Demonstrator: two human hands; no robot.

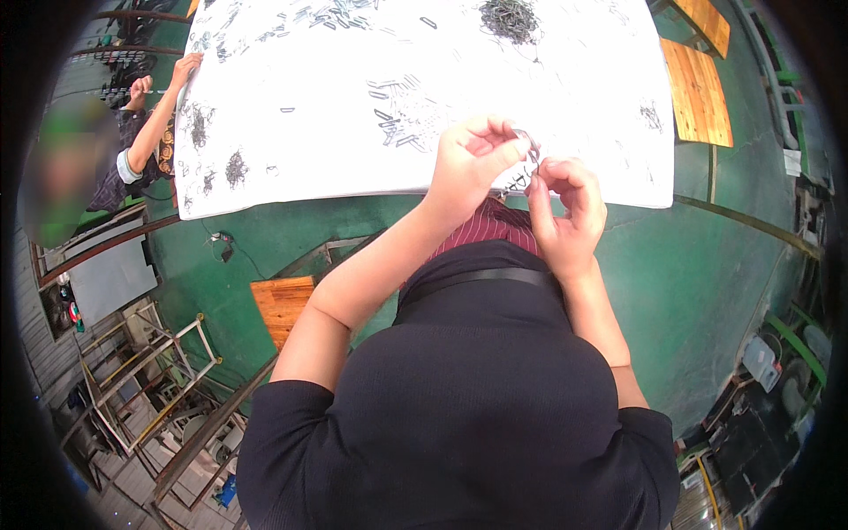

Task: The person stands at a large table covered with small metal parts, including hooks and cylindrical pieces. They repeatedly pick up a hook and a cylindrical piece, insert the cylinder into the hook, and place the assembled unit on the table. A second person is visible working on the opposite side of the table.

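My left hand (473,159) and my right hand (565,208) meet at the near edge of a white table (353,159). Between their fingertips is a small metal clip (530,146), pinched by thumb and fingers of both hands. Rows of small dark metal clips (406,110) lie on the white surface just beyond my left hand. A tangled heap of the same pieces (510,18) sits at the far middle of the table.
Another person sits at the table's left side with a hand (187,66) on its edge. Small piles of clips (235,168) lie near that side. Wooden benches (698,88) stand at the right, a wooden stool (283,305) below left, metal frames (150,371) on the green floor.
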